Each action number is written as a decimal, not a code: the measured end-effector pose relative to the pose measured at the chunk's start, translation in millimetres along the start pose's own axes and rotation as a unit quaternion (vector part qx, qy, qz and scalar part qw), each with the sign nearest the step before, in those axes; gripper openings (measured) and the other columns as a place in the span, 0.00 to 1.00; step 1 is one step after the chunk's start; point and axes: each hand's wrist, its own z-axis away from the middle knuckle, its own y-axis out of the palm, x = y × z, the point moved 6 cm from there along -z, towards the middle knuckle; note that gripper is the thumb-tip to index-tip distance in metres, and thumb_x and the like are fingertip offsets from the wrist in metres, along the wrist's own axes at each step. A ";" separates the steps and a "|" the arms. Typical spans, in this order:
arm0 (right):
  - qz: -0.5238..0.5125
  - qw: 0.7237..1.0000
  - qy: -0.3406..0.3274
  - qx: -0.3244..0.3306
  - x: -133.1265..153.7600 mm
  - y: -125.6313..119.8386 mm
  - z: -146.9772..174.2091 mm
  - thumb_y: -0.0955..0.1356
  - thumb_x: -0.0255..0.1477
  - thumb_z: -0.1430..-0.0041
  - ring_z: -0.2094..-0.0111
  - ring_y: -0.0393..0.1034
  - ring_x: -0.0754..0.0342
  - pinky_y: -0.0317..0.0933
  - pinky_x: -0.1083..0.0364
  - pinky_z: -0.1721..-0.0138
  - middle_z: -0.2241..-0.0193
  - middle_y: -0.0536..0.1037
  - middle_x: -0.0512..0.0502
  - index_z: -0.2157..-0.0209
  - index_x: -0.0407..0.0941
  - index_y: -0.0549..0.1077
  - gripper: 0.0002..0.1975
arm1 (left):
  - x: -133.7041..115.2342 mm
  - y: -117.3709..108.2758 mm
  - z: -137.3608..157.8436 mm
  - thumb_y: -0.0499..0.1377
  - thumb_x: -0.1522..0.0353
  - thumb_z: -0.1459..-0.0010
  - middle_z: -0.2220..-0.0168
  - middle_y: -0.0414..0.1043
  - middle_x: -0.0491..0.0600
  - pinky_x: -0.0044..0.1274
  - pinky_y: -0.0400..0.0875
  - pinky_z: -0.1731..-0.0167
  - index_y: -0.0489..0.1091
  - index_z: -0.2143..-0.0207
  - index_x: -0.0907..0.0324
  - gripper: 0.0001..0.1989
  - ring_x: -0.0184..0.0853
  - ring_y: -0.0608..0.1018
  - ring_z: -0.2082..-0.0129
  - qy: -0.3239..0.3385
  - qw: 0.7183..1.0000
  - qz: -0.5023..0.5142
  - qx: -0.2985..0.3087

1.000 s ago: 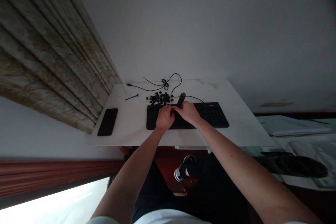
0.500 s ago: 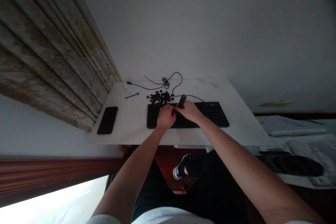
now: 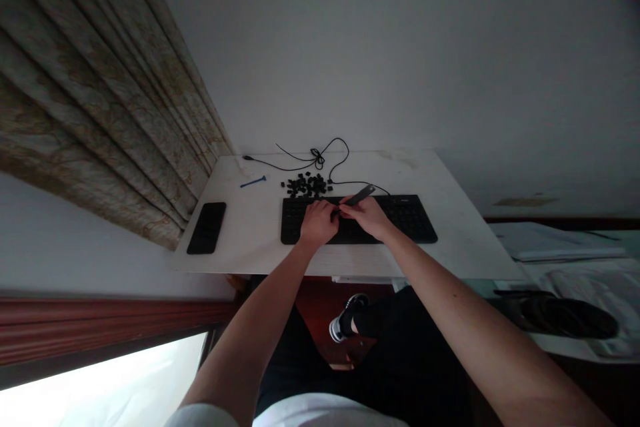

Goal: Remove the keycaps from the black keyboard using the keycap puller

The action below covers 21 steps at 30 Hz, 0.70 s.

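A black keyboard (image 3: 407, 220) lies along the front of the white desk. My left hand (image 3: 319, 221) is pressed down on its left-centre part, fingers bent together over the keys and thumb turned toward my right hand. My right hand (image 3: 367, 215) is closed round a slim dark-handled tool (image 3: 363, 195), whose handle sticks out up and to the right. The tool's lower end points down between my two hands; its tip is hidden by the fingers. Just behind the keyboard, near my left hand, lies a loose heap of black keycaps (image 3: 306, 185).
A black cable (image 3: 317, 160), partly tied in a loop, runs along the back of the desk (image 3: 250, 227). A small blue tool (image 3: 253, 181) lies left of the keycaps. A phone (image 3: 207, 228) lies near the left edge. A curtain (image 3: 125, 80) hangs at the left.
The dark-handled tool has tipped over to the right, from nearly upright to a flatter slant, as my right hand turned. My left hand has barely shifted on the keyboard.
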 end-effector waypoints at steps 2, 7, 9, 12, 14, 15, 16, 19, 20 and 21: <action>0.071 0.997 -0.017 0.005 8.6 1.8 -1.3 0.72 0.34 0.44 0.70 0.76 0.52 0.72 0.52 0.62 0.73 0.80 0.48 0.64 0.42 0.78 0.10 | 0.3 0.2 -0.6 0.57 0.68 0.36 0.56 0.74 0.54 0.36 0.68 0.50 0.73 0.60 0.58 0.06 0.44 0.73 0.51 0.003 1.000 -0.002 0.002; 0.211 0.975 -0.065 0.030 33.4 9.1 -1.5 0.69 0.29 0.41 0.72 0.76 0.52 0.67 0.56 0.66 0.75 0.80 0.48 0.66 0.42 0.79 0.07 | 2.8 3.5 -2.1 0.57 0.67 0.35 0.56 0.73 0.55 0.36 0.67 0.50 0.72 0.57 0.59 0.07 0.45 0.72 0.50 0.009 1.000 -0.023 0.018; 0.240 0.968 -0.074 0.030 39.8 11.4 -1.0 0.68 0.28 0.40 0.70 0.77 0.52 0.66 0.56 0.65 0.73 0.81 0.47 0.67 0.42 0.79 0.06 | 3.7 6.0 -2.2 0.56 0.67 0.34 0.55 0.73 0.56 0.36 0.66 0.50 0.71 0.56 0.60 0.08 0.45 0.72 0.50 0.014 0.999 -0.036 0.025; 0.268 0.960 -0.074 0.033 43.3 14.5 -1.0 0.68 0.27 0.39 0.68 0.78 0.51 0.66 0.56 0.63 0.71 0.82 0.46 0.68 0.43 0.79 0.07 | 3.7 10.2 -1.5 0.54 0.66 0.33 0.53 0.72 0.57 0.36 0.65 0.49 0.69 0.52 0.61 0.11 0.46 0.71 0.49 0.024 0.997 -0.059 0.034; 0.282 0.956 -0.071 0.034 43.2 15.5 -1.7 0.68 0.27 0.39 0.68 0.78 0.51 0.66 0.57 0.64 0.72 0.82 0.46 0.69 0.43 0.79 0.07 | 2.4 12.5 -0.9 0.52 0.66 0.32 0.51 0.71 0.58 0.36 0.64 0.50 0.68 0.49 0.62 0.13 0.46 0.71 0.49 0.033 0.996 -0.077 0.035; 0.288 0.954 -0.073 0.034 43.2 15.7 -2.2 0.68 0.27 0.39 0.69 0.78 0.51 0.66 0.57 0.64 0.72 0.82 0.46 0.69 0.43 0.79 0.07 | 1.6 13.3 -0.8 0.51 0.66 0.31 0.51 0.71 0.58 0.36 0.64 0.50 0.67 0.47 0.63 0.14 0.46 0.71 0.49 0.037 0.995 -0.085 0.036; 0.294 0.952 -0.076 0.032 43.5 15.6 -2.6 0.68 0.27 0.39 0.69 0.78 0.51 0.66 0.57 0.64 0.73 0.81 0.46 0.69 0.43 0.79 0.07 | 1.0 14.1 -0.8 0.50 0.66 0.31 0.50 0.71 0.59 0.36 0.63 0.50 0.66 0.46 0.63 0.15 0.47 0.71 0.49 0.038 0.994 -0.092 0.036; 0.304 0.948 -0.084 0.032 44.2 15.0 -4.1 0.69 0.27 0.39 0.69 0.78 0.50 0.66 0.56 0.64 0.73 0.81 0.46 0.69 0.43 0.80 0.07 | -0.3 15.9 -1.7 0.48 0.66 0.30 0.50 0.70 0.60 0.37 0.63 0.51 0.65 0.44 0.64 0.17 0.47 0.71 0.49 0.041 0.993 -0.103 0.044; 0.302 0.949 -0.082 0.033 43.8 14.7 -4.7 0.68 0.27 0.39 0.69 0.78 0.50 0.67 0.56 0.64 0.73 0.81 0.46 0.69 0.43 0.80 0.07 | -0.6 16.4 -2.2 0.48 0.66 0.30 0.50 0.71 0.61 0.36 0.63 0.51 0.65 0.44 0.64 0.17 0.47 0.71 0.49 0.042 0.992 -0.105 0.048; 0.297 0.951 -0.079 0.035 43.1 14.6 -5.3 0.68 0.27 0.39 0.69 0.78 0.51 0.67 0.56 0.64 0.73 0.82 0.46 0.69 0.43 0.80 0.07 | -0.8 16.8 -2.6 0.47 0.66 0.30 0.50 0.71 0.61 0.36 0.63 0.51 0.65 0.45 0.64 0.17 0.47 0.71 0.49 0.043 0.992 -0.107 0.052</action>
